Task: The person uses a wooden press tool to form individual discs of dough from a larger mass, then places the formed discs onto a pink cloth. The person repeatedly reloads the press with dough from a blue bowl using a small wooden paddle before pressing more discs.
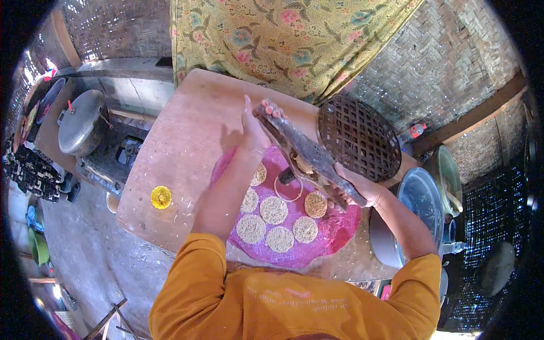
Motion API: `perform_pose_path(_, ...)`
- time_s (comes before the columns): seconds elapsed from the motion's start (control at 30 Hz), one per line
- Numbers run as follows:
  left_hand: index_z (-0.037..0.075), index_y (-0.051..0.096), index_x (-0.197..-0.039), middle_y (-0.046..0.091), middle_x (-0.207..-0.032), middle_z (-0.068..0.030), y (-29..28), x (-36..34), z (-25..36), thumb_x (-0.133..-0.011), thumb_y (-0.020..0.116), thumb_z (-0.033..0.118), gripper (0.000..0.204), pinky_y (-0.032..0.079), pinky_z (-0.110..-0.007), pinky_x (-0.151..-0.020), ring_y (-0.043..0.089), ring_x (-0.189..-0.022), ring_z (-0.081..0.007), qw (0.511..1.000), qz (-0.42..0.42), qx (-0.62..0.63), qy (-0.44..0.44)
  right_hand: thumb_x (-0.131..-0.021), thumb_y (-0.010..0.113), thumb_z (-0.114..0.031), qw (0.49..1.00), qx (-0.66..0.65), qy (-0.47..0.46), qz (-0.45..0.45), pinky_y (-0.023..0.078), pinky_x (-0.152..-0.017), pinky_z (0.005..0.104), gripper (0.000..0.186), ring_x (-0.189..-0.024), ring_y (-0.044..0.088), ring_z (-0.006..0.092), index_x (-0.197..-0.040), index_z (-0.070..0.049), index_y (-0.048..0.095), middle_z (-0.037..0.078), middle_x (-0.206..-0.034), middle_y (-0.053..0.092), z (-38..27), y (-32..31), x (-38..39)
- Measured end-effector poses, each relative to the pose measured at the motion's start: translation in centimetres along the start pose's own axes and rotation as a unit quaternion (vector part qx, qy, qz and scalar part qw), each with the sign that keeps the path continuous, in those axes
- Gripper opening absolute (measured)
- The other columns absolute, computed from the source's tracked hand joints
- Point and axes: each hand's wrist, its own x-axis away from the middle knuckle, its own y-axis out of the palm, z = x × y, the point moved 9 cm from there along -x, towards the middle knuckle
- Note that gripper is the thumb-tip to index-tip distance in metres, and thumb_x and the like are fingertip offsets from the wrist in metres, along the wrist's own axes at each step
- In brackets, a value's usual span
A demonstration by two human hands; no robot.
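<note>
My left hand (255,127) grips the upper end of a long, dark wooden tool (314,158) made of board-like pieces, and my right hand (360,187) holds its lower end, fingers wrapped round it. Some pale material shows inside the tool. It is held slanted over a pink sheet (334,241) on the pale wooden table (164,141). Several round, flat discs of fine pale strands (273,211) lie on the sheet, one more golden (315,205). A thin ring (290,199) with a dark handle-like piece is just below the tool, partly hidden.
A yellow scalloped piece (161,197) sits at the table's left. A dark woven tray (360,136) is at back right, large tubs (419,204) at right. A lidded metal pot (82,124) stands on a stove at left. A floral cloth (283,34) hangs behind the table.
</note>
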Motion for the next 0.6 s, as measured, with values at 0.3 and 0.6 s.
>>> perform_pose_path(0.3,0.018,0.045,-0.068,0.041,-0.055,0.0031,-6.9,0.6,-1.3,-0.089,0.038,0.061,0.048,0.04,-0.034,-0.059,0.043,-0.051,-0.0162,0.983,0.18,0.019,0.021,-0.088,0.036,-0.069,0.997,0.074,0.007,0.035,0.042,-0.041,0.0266,0.063,-0.048,0.054,0.0137,-0.092,-0.009,0.056,0.005,-0.063,0.057,2.1,-1.0,-2.5)
perform_pose_path(0.6,0.019,0.041,-0.065,0.037,-0.051,0.0047,-8.1,-0.3,-4.1,-0.093,0.032,0.051,0.043,0.036,-0.032,-0.051,0.039,-0.046,-0.0139,0.986,0.152,0.071,0.022,-0.084,0.04,-0.073,0.974,0.165,0.056,0.148,0.036,-0.036,0.0276,0.068,-0.039,0.047,0.0125,-0.063,-0.009,0.054,0.002,-0.051,0.05,1.8,-3.7,-0.2)
